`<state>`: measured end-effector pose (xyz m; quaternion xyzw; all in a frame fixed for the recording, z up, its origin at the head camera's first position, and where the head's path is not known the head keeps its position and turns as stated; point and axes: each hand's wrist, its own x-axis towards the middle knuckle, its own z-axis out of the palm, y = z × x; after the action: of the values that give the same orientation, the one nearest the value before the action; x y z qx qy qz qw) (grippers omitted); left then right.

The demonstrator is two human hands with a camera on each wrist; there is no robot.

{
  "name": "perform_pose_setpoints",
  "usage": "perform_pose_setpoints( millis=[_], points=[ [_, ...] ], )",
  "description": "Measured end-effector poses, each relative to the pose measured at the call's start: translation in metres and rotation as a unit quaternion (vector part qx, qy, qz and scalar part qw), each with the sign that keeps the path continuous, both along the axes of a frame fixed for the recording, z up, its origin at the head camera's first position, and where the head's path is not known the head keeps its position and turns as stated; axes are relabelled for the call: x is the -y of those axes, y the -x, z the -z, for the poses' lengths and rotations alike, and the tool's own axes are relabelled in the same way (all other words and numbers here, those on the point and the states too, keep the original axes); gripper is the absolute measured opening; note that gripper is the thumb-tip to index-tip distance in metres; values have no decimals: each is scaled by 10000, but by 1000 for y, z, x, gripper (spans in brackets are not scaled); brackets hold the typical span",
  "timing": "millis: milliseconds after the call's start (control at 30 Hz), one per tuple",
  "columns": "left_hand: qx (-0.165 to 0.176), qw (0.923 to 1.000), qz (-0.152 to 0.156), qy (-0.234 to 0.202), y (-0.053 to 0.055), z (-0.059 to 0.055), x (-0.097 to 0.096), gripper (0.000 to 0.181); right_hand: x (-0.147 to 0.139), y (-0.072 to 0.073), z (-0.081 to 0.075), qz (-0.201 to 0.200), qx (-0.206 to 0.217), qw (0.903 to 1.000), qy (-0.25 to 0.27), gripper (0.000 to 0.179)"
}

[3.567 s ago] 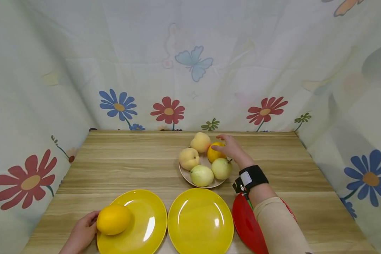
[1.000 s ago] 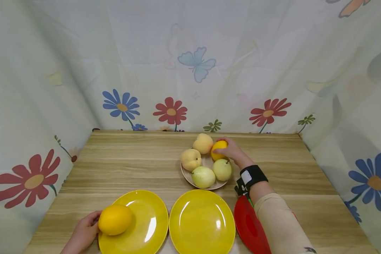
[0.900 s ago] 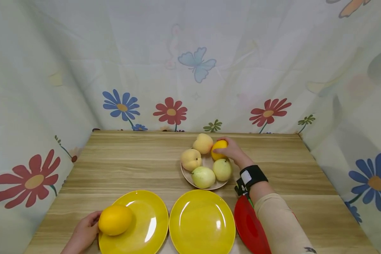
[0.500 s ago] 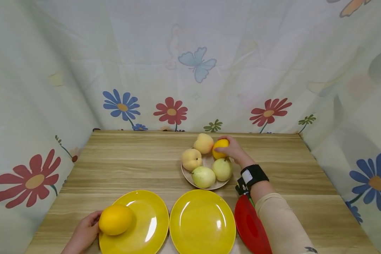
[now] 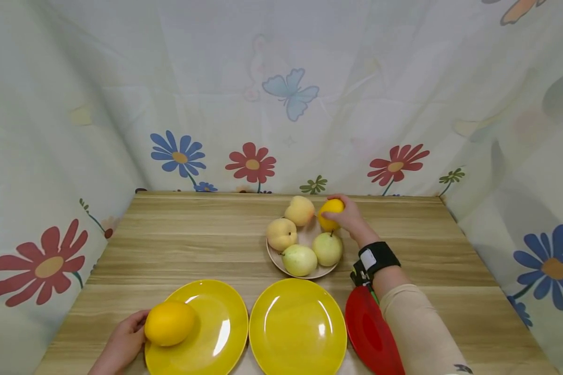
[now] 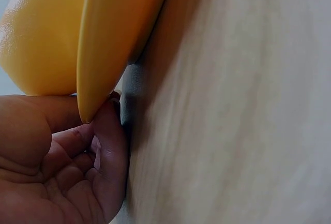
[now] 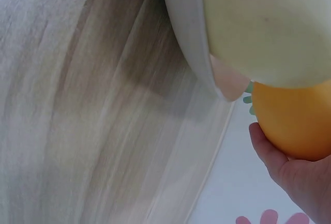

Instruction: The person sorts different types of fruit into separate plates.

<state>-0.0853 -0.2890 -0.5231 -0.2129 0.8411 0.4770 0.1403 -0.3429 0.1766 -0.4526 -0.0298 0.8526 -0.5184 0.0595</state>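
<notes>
In the head view my left hand (image 5: 125,336) is at the left edge of the left yellow plate (image 5: 220,312). The left wrist view shows its thumb and fingers pinching the plate's rim (image 6: 111,43). A large orange-yellow oval fruit (image 5: 169,323) rests on that plate, right by the thumb. My right hand (image 5: 353,217) grips a smaller orange-yellow fruit (image 5: 330,209) over the back right of the small fruit plate (image 5: 274,259). In the right wrist view this fruit (image 7: 297,118) is held with fingers underneath, beside a pale green pear (image 7: 264,27).
Two peaches (image 5: 281,234) and two pears (image 5: 299,260) sit on the small plate. A second yellow plate (image 5: 297,328) stands at front centre, against the first. The red plate (image 5: 372,333) lies partly under the right forearm. A patterned curtain (image 5: 206,104) borders the wooden table (image 5: 192,234).
My right hand, loosely spread over the smaller fruit at first, has closed round it and raised it slightly back and to the right. The left hand has stayed at its plate.
</notes>
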Motion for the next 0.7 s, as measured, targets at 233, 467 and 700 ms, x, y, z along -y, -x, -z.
perform_pose_setpoints(
  millis=[233,467,700],
  points=[
    [37,10000,-41,16,0,0,0,36,-3,0,-7,80,-266,9996,64,53],
    [-139,9999,-21,-81,-1,0,0,36,-4,-2,-16,165,-316,9993,-60,54],
    [-99,9999,-40,-6,-2,-1,-2,36,3,-3,-28,-11,-887,9955,-325,55]
  ],
)
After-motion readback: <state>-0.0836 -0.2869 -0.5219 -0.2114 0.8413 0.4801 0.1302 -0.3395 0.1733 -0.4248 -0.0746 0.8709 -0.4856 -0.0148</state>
